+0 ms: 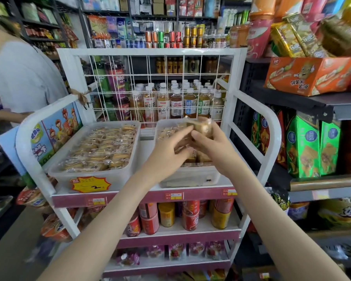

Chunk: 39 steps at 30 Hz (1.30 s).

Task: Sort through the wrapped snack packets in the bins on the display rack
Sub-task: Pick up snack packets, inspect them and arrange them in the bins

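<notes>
Reaching over the right bin (pixel 190 176) on the top shelf of the white display rack (pixel 150 52), your right hand (pixel 213 148) grips a wrapped snack packet (pixel 201 124). The thumb lies on its near face and the fingers curl round the far side, holding it clear above the bin's back edge. Your left hand (pixel 170 153) is just beside it with fingers nearly straight, the index tip touching the packet's left edge and closing on nothing visible.

The packet is glossy, crinkled clear film around a pale brown block, too blurred to show detail. More packets of the same kind lie in the right bin beneath your hands.

Both bins are translucent white plastic, rectangular with rounded corners, and stand side by side across the shelf. The left bin (pixel 134 159), toward the shelf's left edge, is packed with rows of golden-brown packets in clear film. A yellow starburst price tag (pixel 90 184) is stuck to its front wall.

The rack is white tube with curved front corners and a thin wire grid (pixel 156 78) as its back panel. A pink strip (pixel 142 196) runs along the shelf's front edge. Bottles of tea (pixel 176 104) with white caps stand behind the grid, and red and yellow cans (pixel 190 216) fill the shelf below. A person in a pale grey shirt (pixel 24 78) stands beyond the rack's left side.
</notes>
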Tool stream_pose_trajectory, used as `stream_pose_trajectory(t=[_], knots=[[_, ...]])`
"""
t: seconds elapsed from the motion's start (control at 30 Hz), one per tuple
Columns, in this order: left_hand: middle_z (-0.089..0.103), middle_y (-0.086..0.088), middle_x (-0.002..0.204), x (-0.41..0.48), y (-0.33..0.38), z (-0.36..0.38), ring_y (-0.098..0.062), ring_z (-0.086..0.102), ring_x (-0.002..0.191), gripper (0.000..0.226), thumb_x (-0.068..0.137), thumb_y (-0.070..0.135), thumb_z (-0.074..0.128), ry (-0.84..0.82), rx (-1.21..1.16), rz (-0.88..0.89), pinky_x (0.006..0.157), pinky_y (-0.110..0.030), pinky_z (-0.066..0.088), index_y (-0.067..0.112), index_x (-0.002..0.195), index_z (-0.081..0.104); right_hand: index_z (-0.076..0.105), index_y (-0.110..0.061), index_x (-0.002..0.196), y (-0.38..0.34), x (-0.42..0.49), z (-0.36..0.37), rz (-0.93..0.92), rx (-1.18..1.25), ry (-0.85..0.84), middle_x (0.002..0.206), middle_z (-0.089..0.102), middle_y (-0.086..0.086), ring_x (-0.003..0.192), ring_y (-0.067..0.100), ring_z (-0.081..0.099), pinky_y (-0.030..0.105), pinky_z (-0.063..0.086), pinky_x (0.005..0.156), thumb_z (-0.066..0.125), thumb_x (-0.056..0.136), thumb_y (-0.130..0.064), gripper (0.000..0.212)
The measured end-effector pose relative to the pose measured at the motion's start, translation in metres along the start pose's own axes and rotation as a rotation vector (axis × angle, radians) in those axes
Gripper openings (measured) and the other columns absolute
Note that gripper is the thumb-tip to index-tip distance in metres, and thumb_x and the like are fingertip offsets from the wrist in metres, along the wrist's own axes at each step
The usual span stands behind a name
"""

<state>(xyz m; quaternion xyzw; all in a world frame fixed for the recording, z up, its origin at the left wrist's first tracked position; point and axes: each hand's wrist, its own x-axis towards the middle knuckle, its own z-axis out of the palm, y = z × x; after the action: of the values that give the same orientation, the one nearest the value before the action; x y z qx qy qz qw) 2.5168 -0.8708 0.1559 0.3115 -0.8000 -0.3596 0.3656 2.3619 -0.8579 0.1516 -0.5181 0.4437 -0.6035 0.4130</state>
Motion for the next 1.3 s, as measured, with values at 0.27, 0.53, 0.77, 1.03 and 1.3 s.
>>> stream_pose_trajectory(t=[0.27, 0.53, 0.77, 1.03, 1.3], knots=[[0.064, -0.005, 0.117, 0.011, -0.046, -0.02, 0.002, 0.052, 0.056, 0.041, 0.099, 0.026, 0.05, -0.091, 0.575, -0.117, 0.058, -0.007, 0.037, 0.022, 0.14, 0.045, 0.055, -0.016, 0.114, 0.021, 0.017, -0.03, 0.023, -0.483, -0.02, 0.1, 0.064, 0.0, 0.092, 0.015, 0.063, 0.02, 0.054, 0.075, 0.062, 0.092, -0.016, 0.023], [0.014, -0.005, 0.161, 0.031, -0.071, -0.024, -0.022, 0.01, 0.149, 0.07, 0.097, 0.048, 0.044, -0.304, 0.791, -0.348, 0.114, -0.048, 0.02, 0.045, 0.152, 0.0, 0.048, -0.019, 0.138, 0.031, 0.027, -0.02, 0.022, -0.975, -0.234, 0.121, 0.058, -0.002, 0.104, 0.01, 0.05, 0.018, 0.032, 0.084, 0.064, 0.09, -0.019, 0.05], [0.008, 0.003, 0.163, 0.037, -0.088, -0.027, -0.027, -0.005, 0.149, 0.061, 0.098, 0.058, 0.03, -0.421, 0.792, -0.414, 0.119, -0.055, 0.003, 0.034, 0.153, 0.019, 0.036, -0.028, 0.146, 0.029, 0.034, -0.018, 0.058, -1.279, -0.39, 0.137, 0.051, -0.001, 0.129, 0.02, 0.043, 0.032, 0.029, 0.101, 0.05, 0.098, -0.03, 0.049], [0.011, -0.002, 0.162, 0.037, -0.087, -0.025, -0.026, 0.005, 0.149, 0.067, 0.096, 0.058, 0.039, -0.271, 0.855, -0.197, 0.119, -0.051, 0.003, 0.028, 0.153, 0.021, 0.013, -0.045, 0.15, 0.048, 0.04, -0.014, 0.17, -1.544, -0.531, 0.15, 0.027, -0.005, 0.143, 0.025, 0.006, 0.052, -0.002, 0.115, 0.009, 0.101, -0.05, 0.049], [-0.004, -0.006, 0.163, 0.057, -0.094, -0.008, -0.022, -0.01, 0.149, 0.094, 0.085, 0.079, 0.028, -0.296, 0.81, -0.35, 0.121, -0.05, 0.005, 0.021, 0.156, 0.007, 0.066, -0.018, 0.116, 0.051, 0.068, -0.008, -0.092, -1.307, -0.239, 0.114, 0.059, 0.005, 0.115, 0.024, 0.045, 0.044, 0.034, 0.101, 0.045, 0.099, -0.028, 0.028]])
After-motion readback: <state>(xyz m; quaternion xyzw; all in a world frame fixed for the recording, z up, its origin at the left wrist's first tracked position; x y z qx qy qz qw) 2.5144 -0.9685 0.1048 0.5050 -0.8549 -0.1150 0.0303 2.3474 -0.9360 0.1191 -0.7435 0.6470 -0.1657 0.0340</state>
